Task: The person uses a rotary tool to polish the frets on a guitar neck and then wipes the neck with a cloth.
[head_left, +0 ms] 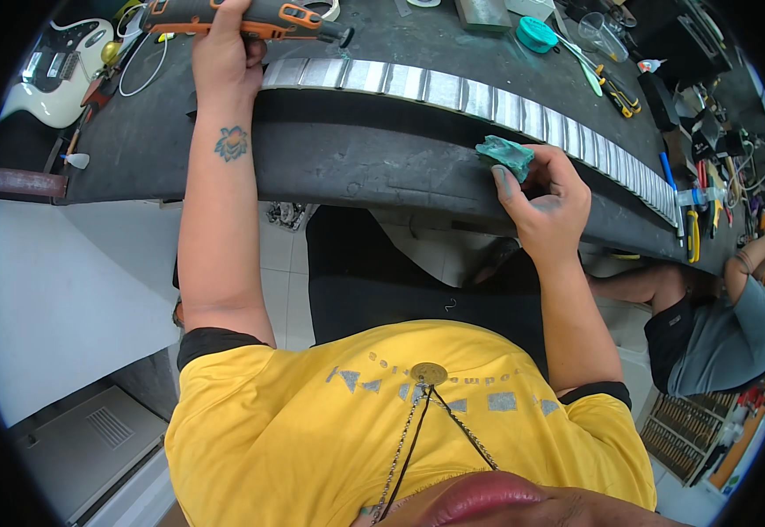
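Note:
My left hand [224, 54] is wrapped round an orange and dark grey rotary tool [264, 15] at the far left of the bench. A small dark wheel [345, 37] sits on the tool's right end. In my right hand [551, 198], between thumb and fingers, is a chunk of green polishing compound [507, 156], held above the bench's near edge. Dark smudges mark that thumb and palm. A long ribbed metal strip [435, 88] lies across the bench beyond both hands, touched by neither as far as I can see. Green crumbs [344, 54] lie near the wheel.
The dark bench [356, 162] carries a turquoise round container [536, 33], yellow-black pliers [618, 92] and a metal block [482, 15]. Hand tools [699, 206] crowd its right end. A white electric guitar [57, 75] is at far left. Another person [721, 325] sits at right.

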`<state>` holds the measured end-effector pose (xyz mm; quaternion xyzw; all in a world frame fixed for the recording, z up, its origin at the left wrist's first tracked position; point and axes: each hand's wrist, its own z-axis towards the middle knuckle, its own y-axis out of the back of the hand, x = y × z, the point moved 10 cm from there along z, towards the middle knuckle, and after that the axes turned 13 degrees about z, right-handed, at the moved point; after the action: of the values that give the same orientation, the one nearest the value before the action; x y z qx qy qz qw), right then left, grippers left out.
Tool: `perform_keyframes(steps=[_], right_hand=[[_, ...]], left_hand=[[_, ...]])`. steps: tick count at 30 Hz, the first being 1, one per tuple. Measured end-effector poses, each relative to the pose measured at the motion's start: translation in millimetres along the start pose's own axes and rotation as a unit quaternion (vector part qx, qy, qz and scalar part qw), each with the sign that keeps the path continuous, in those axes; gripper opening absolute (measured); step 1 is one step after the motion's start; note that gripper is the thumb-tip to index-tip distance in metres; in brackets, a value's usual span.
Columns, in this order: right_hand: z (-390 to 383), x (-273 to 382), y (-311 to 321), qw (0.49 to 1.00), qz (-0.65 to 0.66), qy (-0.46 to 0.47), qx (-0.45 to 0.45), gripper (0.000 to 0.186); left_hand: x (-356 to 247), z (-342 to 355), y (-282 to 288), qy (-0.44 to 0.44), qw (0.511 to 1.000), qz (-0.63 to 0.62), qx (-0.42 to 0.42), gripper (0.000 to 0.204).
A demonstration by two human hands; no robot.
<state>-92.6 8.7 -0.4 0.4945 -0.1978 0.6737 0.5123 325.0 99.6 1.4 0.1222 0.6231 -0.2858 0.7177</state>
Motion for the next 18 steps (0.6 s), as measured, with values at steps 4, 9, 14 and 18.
perform_keyframes(steps=[4, 9, 14, 18], right_hand=[[0.2, -0.8, -5.0, 1.000, 0.016, -0.020, 0.008, 0.022], [-1.0, -3.5, -2.3, 1.000, 0.006, -0.013, 0.005, 0.023], [0.0, -1.4, -2.6, 1.000, 0.014, -0.004, 0.000, 0.023], [0.2, -1.6, -2.5, 1.000, 0.010, 0.003, -0.002, 0.023]], left_hand=[[-13.8, 3.9, 19.4, 0.014, 0.999, -0.018, 0.029, 0.028], [-11.3, 10.4, 17.9, -0.023, 0.997, -0.061, 0.050, 0.027], [-4.9, 11.6, 28.1, -0.002, 0.999, -0.033, 0.042, 0.027], [2.3, 14.1, 29.8, 0.009, 0.999, -0.023, 0.028, 0.028]])
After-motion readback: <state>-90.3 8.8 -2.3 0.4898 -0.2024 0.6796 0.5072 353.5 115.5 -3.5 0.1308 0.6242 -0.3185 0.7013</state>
